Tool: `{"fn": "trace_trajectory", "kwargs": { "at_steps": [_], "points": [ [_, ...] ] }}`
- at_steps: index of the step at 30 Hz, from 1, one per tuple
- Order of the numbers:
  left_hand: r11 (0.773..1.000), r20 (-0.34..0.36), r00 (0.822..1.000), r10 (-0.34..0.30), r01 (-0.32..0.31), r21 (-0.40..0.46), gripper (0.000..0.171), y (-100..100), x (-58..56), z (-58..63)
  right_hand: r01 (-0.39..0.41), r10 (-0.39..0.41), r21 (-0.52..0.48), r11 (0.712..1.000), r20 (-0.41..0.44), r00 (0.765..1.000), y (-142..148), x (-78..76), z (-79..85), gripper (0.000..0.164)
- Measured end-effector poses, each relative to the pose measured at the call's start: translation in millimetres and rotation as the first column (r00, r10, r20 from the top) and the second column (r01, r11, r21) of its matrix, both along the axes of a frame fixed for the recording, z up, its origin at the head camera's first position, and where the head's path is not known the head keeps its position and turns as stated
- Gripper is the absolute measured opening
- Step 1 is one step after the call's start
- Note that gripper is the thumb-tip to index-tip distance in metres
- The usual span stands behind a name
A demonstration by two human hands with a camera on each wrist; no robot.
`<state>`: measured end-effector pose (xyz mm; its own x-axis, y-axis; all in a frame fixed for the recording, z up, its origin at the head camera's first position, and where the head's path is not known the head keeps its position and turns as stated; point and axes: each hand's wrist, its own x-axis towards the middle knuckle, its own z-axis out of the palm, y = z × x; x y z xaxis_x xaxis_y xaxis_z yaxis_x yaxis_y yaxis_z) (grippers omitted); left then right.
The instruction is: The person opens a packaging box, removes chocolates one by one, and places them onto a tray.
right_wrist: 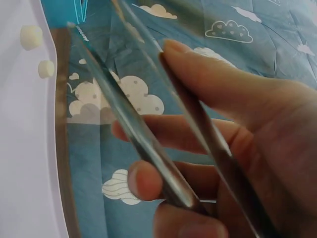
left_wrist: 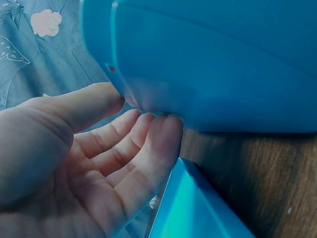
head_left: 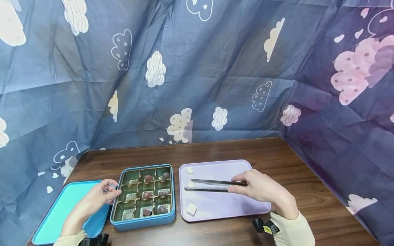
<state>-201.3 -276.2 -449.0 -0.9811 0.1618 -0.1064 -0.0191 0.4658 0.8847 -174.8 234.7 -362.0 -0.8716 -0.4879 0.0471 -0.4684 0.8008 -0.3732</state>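
My left hand point(head_left: 103, 194) holds the left wall of a blue tin box point(head_left: 144, 223), its fingertips against the side in the left wrist view. Brown chocolates point(head_left: 147, 194) sit in the middle and right columns of the gold divided insert; the left column shows bare gold bottoms. My right hand point(head_left: 255, 184) grips metal tongs point(head_left: 212, 185) over a lilac tray point(head_left: 227, 208). The parted tips lie around a white round piece point(head_left: 191, 185); contact I cannot tell. Another white round piece point(head_left: 189, 170) lies behind, and a white square piece point(head_left: 191, 209) in front.
Left of the box lies a turquoise lid point(head_left: 67, 201), partly behind the left forearm. The brown wooden table point(head_left: 215, 148) ends at a blue curtain point(head_left: 197, 95) with cloud prints, at the back and right.
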Motion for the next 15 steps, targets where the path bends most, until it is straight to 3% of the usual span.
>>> {"fn": "trace_trajectory", "kwargs": {
  "at_steps": [4, 7, 15],
  "points": [
    [1.000, 0.004, 1.000, 0.000, 0.000, 0.001, 0.040, -0.5, 0.3, -1.6, -0.052, 0.049, -0.059, 0.997, -0.052, 0.997, -1.7, 0.2, -1.4, 0.026],
    [1.000, 0.001, 1.000, -0.003, 0.003, 0.003, 0.040, -0.4, 0.1, -2.2, -0.047, 0.040, -0.072, 0.996, -0.103, 0.994, -3.6, 0.7, -1.5, 0.023],
    [1.000, 0.004, 1.000, -0.005, 0.005, -0.004, 0.040, 0.4, -0.7, 0.0, 0.018, -0.023, -0.027, 0.999, -0.203, 0.979, -14.7, 1.7, -1.0, 0.036]
  ]
}}
